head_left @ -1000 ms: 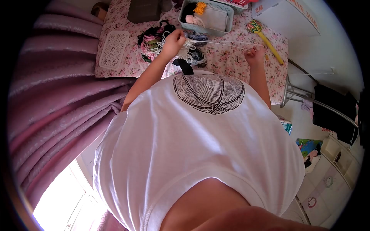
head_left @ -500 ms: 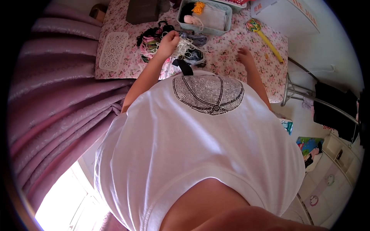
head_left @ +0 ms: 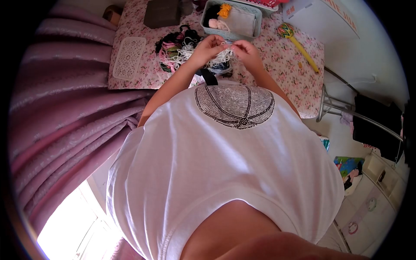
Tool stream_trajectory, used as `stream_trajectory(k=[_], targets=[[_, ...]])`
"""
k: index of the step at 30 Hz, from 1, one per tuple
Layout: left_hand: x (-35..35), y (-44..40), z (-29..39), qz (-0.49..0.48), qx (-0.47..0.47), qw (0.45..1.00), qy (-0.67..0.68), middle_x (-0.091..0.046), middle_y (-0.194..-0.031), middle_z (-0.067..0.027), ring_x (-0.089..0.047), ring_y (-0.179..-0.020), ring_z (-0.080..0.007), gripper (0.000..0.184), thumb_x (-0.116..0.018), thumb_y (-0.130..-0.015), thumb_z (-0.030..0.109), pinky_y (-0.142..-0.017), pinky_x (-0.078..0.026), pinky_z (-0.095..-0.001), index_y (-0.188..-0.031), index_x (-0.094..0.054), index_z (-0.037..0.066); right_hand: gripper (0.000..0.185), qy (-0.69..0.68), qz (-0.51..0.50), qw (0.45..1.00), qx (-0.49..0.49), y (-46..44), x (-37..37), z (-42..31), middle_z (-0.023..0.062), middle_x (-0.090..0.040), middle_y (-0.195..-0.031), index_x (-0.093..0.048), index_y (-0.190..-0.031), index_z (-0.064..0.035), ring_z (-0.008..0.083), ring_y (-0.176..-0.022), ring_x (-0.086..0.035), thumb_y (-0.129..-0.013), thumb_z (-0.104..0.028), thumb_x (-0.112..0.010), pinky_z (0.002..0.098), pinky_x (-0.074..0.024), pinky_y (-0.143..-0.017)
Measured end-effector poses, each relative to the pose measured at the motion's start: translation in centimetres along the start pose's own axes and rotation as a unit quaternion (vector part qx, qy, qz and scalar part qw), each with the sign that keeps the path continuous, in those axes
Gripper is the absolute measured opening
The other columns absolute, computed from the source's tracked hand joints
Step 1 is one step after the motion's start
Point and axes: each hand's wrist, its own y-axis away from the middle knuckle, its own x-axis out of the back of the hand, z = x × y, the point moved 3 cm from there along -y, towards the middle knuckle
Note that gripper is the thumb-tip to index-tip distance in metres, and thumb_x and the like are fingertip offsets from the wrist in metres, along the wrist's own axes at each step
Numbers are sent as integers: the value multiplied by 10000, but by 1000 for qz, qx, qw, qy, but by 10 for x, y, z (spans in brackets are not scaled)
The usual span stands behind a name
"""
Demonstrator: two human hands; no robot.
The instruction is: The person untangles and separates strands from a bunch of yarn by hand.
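Observation:
A tangled heap of yarn (head_left: 178, 51) in black, pink, green, white and grey lies on the flowered tablecloth in front of me. Over its right part, my left hand (head_left: 209, 48) is closed in a pinch on white yarn (head_left: 223, 56). Close beside it, my right hand (head_left: 247, 53) pinches the same white yarn between thumb and fingers. Loose white loops hang below both hands onto the heap. The exact strand between the fingertips is too small to make out.
Behind the heap stands a light blue basket (head_left: 232, 34) holding orange, pink and black yarn. A white lace-patterned tray (head_left: 129, 58) lies left, a dark box (head_left: 162, 14) at the back. On the right are a yellow-handled stick (head_left: 303, 51) and a white carton (head_left: 318, 21).
My right hand has moved left from over the bare tablecloth to the white yarn and pinches it. My left hand has shifted right, toward it, over the heap.

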Motion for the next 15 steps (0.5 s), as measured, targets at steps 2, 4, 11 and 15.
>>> stream_trajectory(k=[2,4,11,15], targets=[[2,-2,-2,-10,-47,995,-87,-508,-819,6,-467,-690,-53,202,-561,-760,95,-582,-375,-175,-933,-484,25,121,-42,42,998,-30,0,10,0,-24,-504,-676,-536,-826,-19,35,-570,-423,-756,-115,-561,177,-343,-488],[6,0,2,-3,-11,998,-67,-517,-857,-10,-477,-756,-65,254,-578,-738,61,-646,-386,-184,-967,-477,17,105,-23,34,998,-43,0,18,3,-30,-488,-670,-531,-825,-29,34,-569,-413,-761,-111,-549,168,-325,-482],[-2,3,11,4,-41,999,-25,-525,-880,-21,-482,-800,-68,248,-587,-718,29,-685,-394,-189,-941,-478,15,157,7,4,1000,17,1,10,2,-17,-514,-709,-536,-866,-13,45,-598,-444,-750,-116,-565,168,-350,-510],[-5,1,9,-21,-69,995,-68,-525,-865,-18,-489,-779,-66,241,-587,-710,19,-669,-400,-188,-926,-480,17,184,70,-7,996,60,3,-1,-16,-3,-534,-742,-544,-880,-1,60,-638,-474,-748,-126,-573,174,-371,-549]])
